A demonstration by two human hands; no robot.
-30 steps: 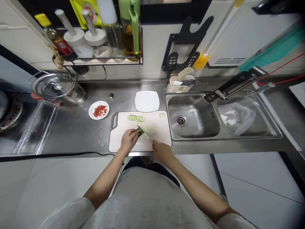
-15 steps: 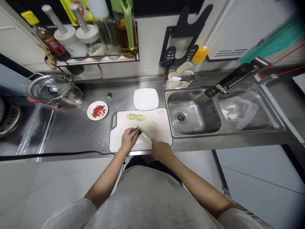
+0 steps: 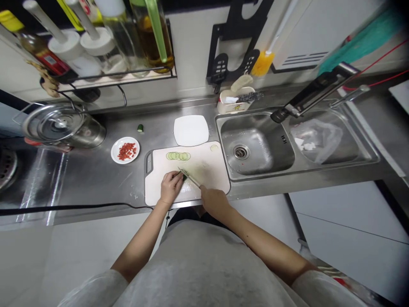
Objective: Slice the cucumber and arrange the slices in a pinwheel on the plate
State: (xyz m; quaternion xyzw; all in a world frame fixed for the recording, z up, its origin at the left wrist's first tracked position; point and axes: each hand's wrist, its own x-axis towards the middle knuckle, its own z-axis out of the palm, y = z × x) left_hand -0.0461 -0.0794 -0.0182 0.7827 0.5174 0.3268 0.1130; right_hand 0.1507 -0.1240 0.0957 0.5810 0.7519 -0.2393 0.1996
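My right hand (image 3: 216,202) is wrapped round the handle of a knife (image 3: 192,179), whose blade slants up and left over the cutting board (image 3: 156,187). Against the blade lies a piece of cucumber (image 3: 184,176), pinned by the closed fingers of my left hand (image 3: 171,186) and mostly hidden by them. Thin cucumber slices (image 3: 178,156) overlap in a row near the board's far edge, and a single slice (image 3: 214,148) lies at its far right corner. A cucumber end (image 3: 140,128) rests on the steel counter.
A white plate of chopped red bits (image 3: 125,150) sits to the left, and a square white plate (image 3: 191,130) stands behind the board. On the right is a double sink (image 3: 255,145) with a faucet (image 3: 316,94). A lidded pot (image 3: 86,132) stands far left. A black cable (image 3: 79,207) runs along the counter's front edge.
The view has shifted and tilted slightly. The knife blade looks more upright and sharper now, still against the cucumber. Both hands keep their holds.
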